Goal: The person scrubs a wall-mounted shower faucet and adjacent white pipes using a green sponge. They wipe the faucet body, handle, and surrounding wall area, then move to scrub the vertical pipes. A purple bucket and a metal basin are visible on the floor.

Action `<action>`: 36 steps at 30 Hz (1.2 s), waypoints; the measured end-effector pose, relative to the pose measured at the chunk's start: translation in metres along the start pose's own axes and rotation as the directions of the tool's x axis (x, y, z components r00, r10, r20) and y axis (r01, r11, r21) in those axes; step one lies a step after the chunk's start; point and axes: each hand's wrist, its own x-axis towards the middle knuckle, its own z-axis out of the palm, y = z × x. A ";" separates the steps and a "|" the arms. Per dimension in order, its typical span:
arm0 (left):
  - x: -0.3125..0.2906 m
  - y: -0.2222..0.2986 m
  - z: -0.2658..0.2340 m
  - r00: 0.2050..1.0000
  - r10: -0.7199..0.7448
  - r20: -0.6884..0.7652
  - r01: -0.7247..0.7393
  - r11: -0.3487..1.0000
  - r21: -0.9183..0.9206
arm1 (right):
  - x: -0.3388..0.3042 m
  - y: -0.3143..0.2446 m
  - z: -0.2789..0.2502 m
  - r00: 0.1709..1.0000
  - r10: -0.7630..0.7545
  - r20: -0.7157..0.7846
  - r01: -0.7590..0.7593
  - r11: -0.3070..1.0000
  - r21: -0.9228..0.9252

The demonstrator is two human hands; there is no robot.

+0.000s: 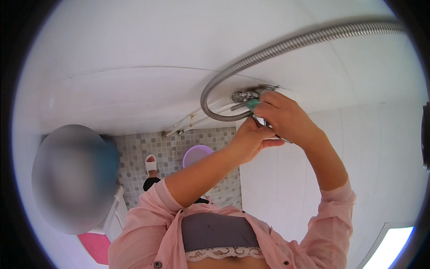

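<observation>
A chrome shower tap [244, 95] is fixed to the white wall in front of me, with a ribbed metal shower hose [215, 85] looping beside it. My right hand [286, 115] is closed at the tap, pinching a small green scrubbing pad [253, 104] against the metal. Just below, my left hand [248, 141] has its fingers bent round a shiny chrome part of the tap, close to the hose end. Both hands hide much of the fitting, so its exact shape cannot be made out.
White pipes [190, 121] run low along the wall. A purple basin [197, 154] stands on the tiled floor [134, 152], near my foot in a white slipper [151, 166]. To the left are a blurred round area and a pink item [95, 245]. A bright panel [389, 246] glows at lower right.
</observation>
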 end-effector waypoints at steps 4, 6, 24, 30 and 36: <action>-0.001 0.004 -0.004 1.000 -0.004 0.027 0.004 1.000 -0.017 | -0.014 0.003 -0.003 0.991 0.133 -0.006 -0.131 0.982 0.133; -0.001 0.000 0.000 1.000 -0.014 0.021 0.014 1.000 -0.024 | -0.049 0.024 -0.005 0.970 0.243 0.023 -0.244 0.967 0.080; -0.001 0.011 -0.003 0.994 -0.071 -0.083 0.062 0.992 -0.113 | -0.047 -0.066 0.060 0.900 0.336 -0.276 -0.434 0.650 -0.624; 0.003 0.011 -0.008 0.994 -0.069 -0.082 0.077 0.992 0.103 | -0.063 -0.043 0.011 0.811 0.572 0.123 -0.524 0.803 -0.282; 0.007 0.012 0.007 0.973 -0.007 -0.231 0.069 0.962 0.263 | -0.112 -0.030 -0.006 0.708 0.702 0.078 -0.659 0.617 0.430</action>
